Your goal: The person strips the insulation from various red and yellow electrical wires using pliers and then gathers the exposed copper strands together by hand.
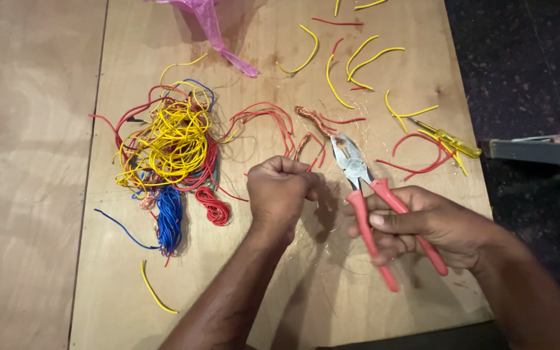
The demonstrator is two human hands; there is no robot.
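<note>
Clearly, the right hand (422, 223) grips the pliers (374, 201), the left hand (280, 191) pinches a red wire (315, 155); a hard squeeze could sever its strands.

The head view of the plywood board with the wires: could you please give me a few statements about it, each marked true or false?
1. The right hand holds pliers with red handles. True.
2. The left hand lies flat and open on the board. False: it is closed in a fist around a thin red wire.
3. A tangled bundle of yellow, red and blue wires lies left of the left hand. True.
4. A yellow-handled screwdriver lies near the board's left edge. False: it lies near the right edge.
5. Short yellow wire pieces are scattered at the top of the plywood board. True.
</note>
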